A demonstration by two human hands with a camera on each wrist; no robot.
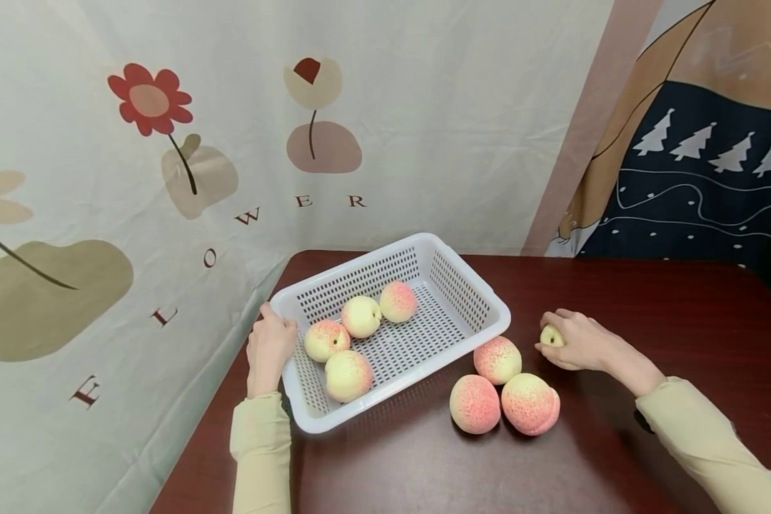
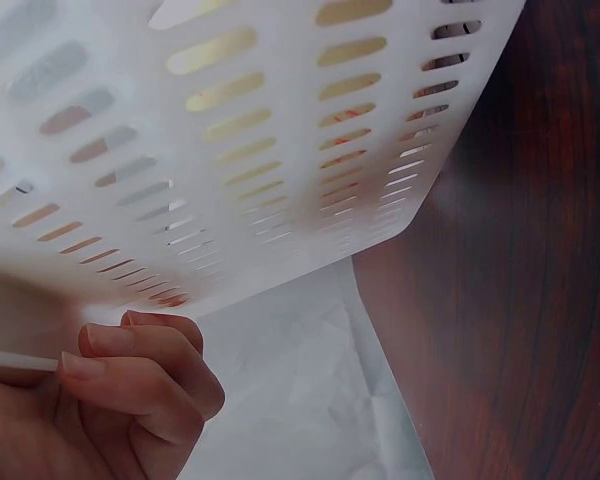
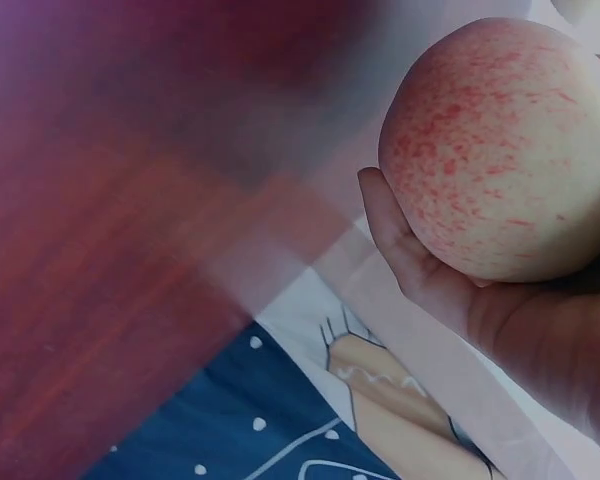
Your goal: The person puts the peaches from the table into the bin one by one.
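Observation:
My left hand [image 1: 272, 350] grips the left end of a white perforated plastic basket [image 1: 437, 314]; in the left wrist view its fingers [image 2: 145, 365] curl at the rim. Several pink-and-cream peaches [image 1: 348, 375] lie in the left and middle part of the basket. To the right of it, my right hand [image 1: 581, 344] holds another peach [image 3: 500, 150] over the table, fingers and thumb around its sides. In the head view most of that peach is hidden behind the hand.
Three loose peaches [image 1: 475, 405] sit close together on the dark red-brown table [image 1: 373, 471], in front of the basket's right corner. Behind the table hangs a pale cloth [image 1: 450, 143] with printed flowers and letters.

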